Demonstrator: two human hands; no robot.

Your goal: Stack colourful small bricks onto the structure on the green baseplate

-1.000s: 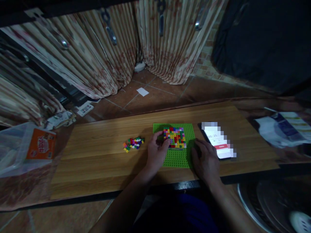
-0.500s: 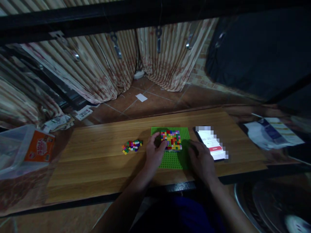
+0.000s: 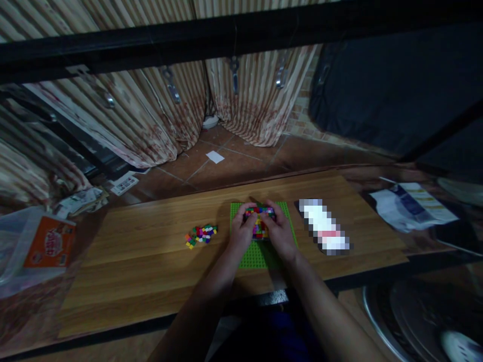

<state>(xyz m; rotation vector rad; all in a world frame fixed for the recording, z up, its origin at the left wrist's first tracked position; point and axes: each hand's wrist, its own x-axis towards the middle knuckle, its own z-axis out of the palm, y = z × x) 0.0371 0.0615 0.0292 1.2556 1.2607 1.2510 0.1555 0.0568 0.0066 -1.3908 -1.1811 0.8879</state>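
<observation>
A block of many-coloured toy bricks [image 3: 259, 229] sits over the green studded baseplate [image 3: 251, 260] in the middle of the table. My left hand [image 3: 243, 226] grips its left side, thumb on top and fingers curled round the far edge. On the opposite side my right hand [image 3: 278, 229] holds it the same way, its thumb also resting on top. Whether the block is pressed onto the plate or slightly raised, I cannot tell. Left of the plate lies a small pile of loose bricks [image 3: 202, 235] in mixed colours.
A phone [image 3: 324, 226] with a bright, blurred-out screen lies right of the plate on the wooden table [image 3: 143, 251]. Beyond the left edge stands a clear plastic box [image 3: 15, 271] with an orange label. A white and blue bag [image 3: 413, 206] lies past the right end.
My right hand has moved left from beside the phone onto the brick block. My left hand stays on the block's left side. The whole view has shifted slightly.
</observation>
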